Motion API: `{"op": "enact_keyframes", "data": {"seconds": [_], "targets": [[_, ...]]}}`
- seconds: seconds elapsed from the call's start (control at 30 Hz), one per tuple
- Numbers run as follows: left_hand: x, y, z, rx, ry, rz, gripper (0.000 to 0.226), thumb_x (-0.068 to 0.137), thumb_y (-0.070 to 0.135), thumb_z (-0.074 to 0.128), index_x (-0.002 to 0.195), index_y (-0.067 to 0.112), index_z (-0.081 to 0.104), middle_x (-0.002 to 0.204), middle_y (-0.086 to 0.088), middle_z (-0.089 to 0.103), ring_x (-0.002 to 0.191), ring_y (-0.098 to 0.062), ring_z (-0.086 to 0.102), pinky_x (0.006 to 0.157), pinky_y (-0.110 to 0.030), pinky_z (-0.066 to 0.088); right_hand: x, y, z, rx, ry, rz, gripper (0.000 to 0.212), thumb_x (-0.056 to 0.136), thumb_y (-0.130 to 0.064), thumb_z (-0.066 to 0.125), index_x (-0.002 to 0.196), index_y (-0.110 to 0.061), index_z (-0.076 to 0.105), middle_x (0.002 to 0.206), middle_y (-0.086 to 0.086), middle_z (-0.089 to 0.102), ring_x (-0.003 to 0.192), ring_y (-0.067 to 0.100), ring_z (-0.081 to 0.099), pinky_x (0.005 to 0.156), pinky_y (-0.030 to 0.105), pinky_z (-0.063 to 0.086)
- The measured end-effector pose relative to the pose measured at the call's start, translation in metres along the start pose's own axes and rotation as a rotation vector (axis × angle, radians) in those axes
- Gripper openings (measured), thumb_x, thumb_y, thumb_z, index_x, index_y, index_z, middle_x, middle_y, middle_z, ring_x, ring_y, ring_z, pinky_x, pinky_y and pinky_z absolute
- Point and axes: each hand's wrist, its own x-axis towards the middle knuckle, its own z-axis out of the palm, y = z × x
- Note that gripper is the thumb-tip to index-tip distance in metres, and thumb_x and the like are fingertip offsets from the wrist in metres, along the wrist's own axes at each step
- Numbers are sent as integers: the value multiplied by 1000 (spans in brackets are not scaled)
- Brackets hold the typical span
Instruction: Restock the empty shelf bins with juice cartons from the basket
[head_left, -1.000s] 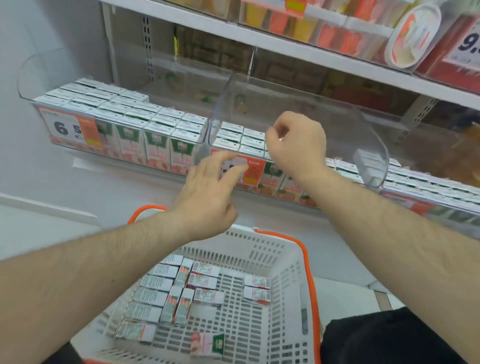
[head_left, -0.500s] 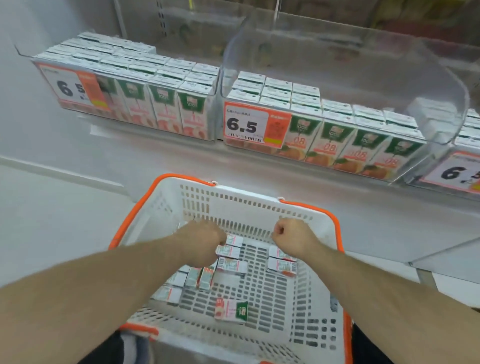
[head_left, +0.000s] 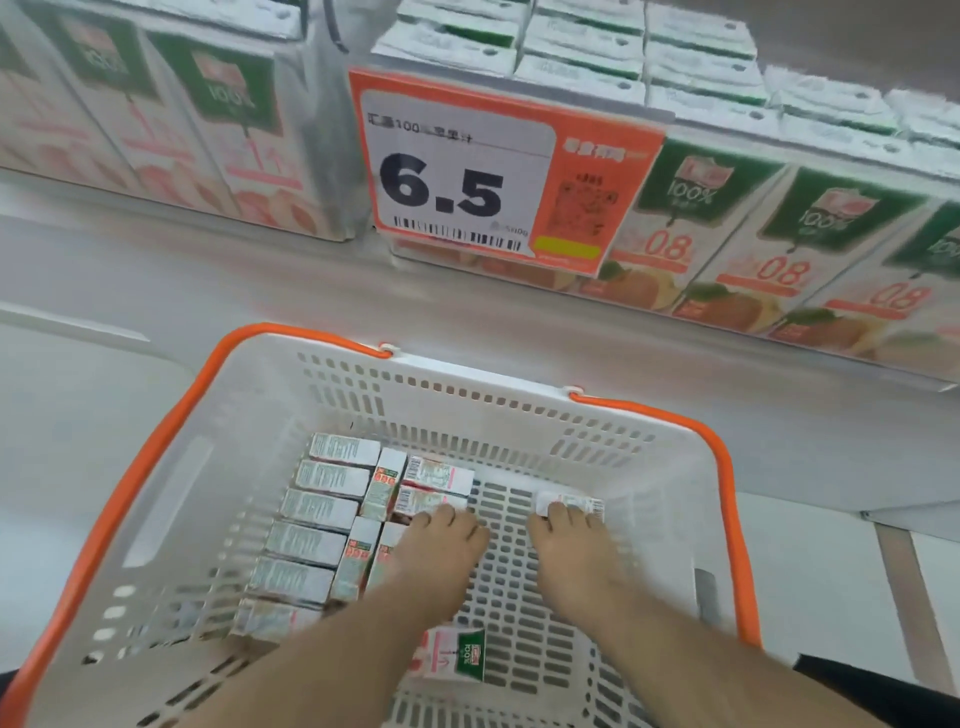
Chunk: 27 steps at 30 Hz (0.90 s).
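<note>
Juice cartons lie flat in your basket (head_left: 332, 395): nearest you, a lone carton (head_left: 457, 657) faces up between your forearms, and a packed block (head_left: 311, 540) fills the basket's left side. Your left hand (head_left: 441, 551) reaches down with fingers curled onto a carton (head_left: 434, 500) at the block's right edge. Your right hand (head_left: 574, 545) curls over a separate carton (head_left: 571, 503) toward the basket's far right corner. Beyond the basket, the shelf bins hold upright cartons (head_left: 753, 244) behind a 6.5 price tag (head_left: 467, 171)
</note>
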Motion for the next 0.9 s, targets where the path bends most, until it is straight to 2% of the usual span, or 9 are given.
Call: {"op": "enact_keyframes", "data": {"seconds": [0.17,0.23,0.3,0.4,0.5,0.63,0.77,0.83,0.9], "targets": [[7,-2,15,18,53,7,86,86,18,63,152,22,7,154,-9,14,138,-35,20,115,-49,20,10,2,11,-47,44,21,76,70,-1,66,138,-11,34,136,16,42,123,35,43,103,44,35],[1,-8,17,-57,95,-26,77,91,36,55,151,25,8,154,-6,8,141,-34,14,116,-50,13,12,5,14,-48,99,26,77,60,2,63,132,-13,41,128,15,49,115,35,48,98,45,41],[-1,-18,18,-165,194,-83,59,93,47,39,147,29,23,152,-3,19,140,-31,22,114,-52,19,13,6,15,-37,124,0,74,59,3,60,130,-13,42,125,16,50,112,35,50,95,45,42],[7,-28,12,-278,347,-129,37,93,35,36,125,33,54,127,0,50,117,-29,50,96,-49,40,12,4,12,-41,105,-36,74,69,5,62,136,-10,35,130,18,45,118,35,45,100,46,36],[14,-37,7,-233,265,-150,41,95,25,42,134,35,45,132,3,44,123,-24,38,103,-42,29,9,2,10,-99,92,-53,63,75,4,59,134,-6,39,132,18,46,120,34,45,102,46,34],[13,-40,2,-215,245,-119,46,92,29,46,137,33,40,137,2,41,126,-23,35,106,-40,26,8,1,10,-92,58,-41,58,79,1,55,135,-7,42,136,17,44,125,33,42,107,45,31],[13,-37,-2,-135,117,-81,53,91,36,49,142,32,34,146,1,35,135,-24,28,112,-44,23,4,3,10,207,82,43,53,83,-15,59,134,-22,46,134,2,48,126,22,42,109,34,30],[14,-40,-5,-101,64,-61,65,88,38,58,146,32,28,149,-1,31,138,-25,25,115,-48,19,2,6,4,444,112,142,48,81,-27,63,127,-31,51,126,-5,55,119,16,49,100,28,36],[11,-40,-2,-72,0,-56,88,79,42,71,149,33,19,152,-1,26,141,-25,23,118,-50,14,-5,9,-4,656,116,249,36,75,-28,69,106,-38,56,108,-6,63,100,15,59,83,25,48]]}}
